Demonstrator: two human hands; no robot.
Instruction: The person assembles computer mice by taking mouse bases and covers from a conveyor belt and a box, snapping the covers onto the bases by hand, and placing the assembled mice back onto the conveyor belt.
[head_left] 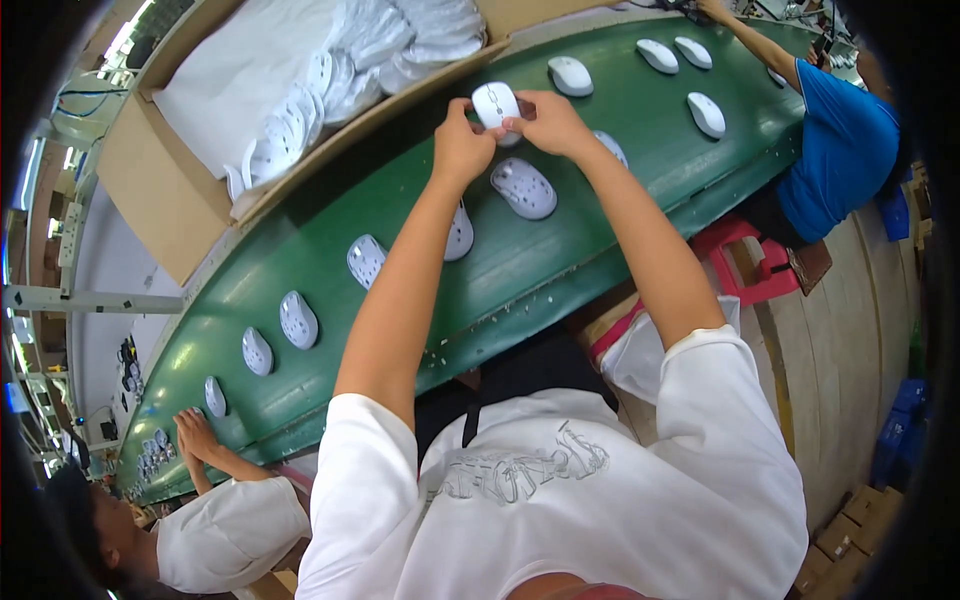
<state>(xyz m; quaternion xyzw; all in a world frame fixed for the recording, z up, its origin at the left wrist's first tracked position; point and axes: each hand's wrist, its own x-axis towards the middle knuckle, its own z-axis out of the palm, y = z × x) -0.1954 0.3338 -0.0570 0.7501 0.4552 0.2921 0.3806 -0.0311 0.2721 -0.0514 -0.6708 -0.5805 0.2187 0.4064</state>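
A white computer mouse (495, 103) is held top side up above the green conveyor belt (400, 200), between both of my hands. My left hand (460, 145) grips its left side and my right hand (548, 122) grips its right side. Just below them on the belt lies a mouse bottom shell (523, 187), underside up with small holes. Another shell (460, 235) is partly hidden under my left forearm, and one (610, 147) peeks out behind my right forearm.
More shells (298, 319) lie along the belt to the left, finished white mice (706, 114) to the right. A cardboard box (180, 190) of white parts stands behind the belt. A person in white (225, 530) works at left, one in blue (845, 150) at right.
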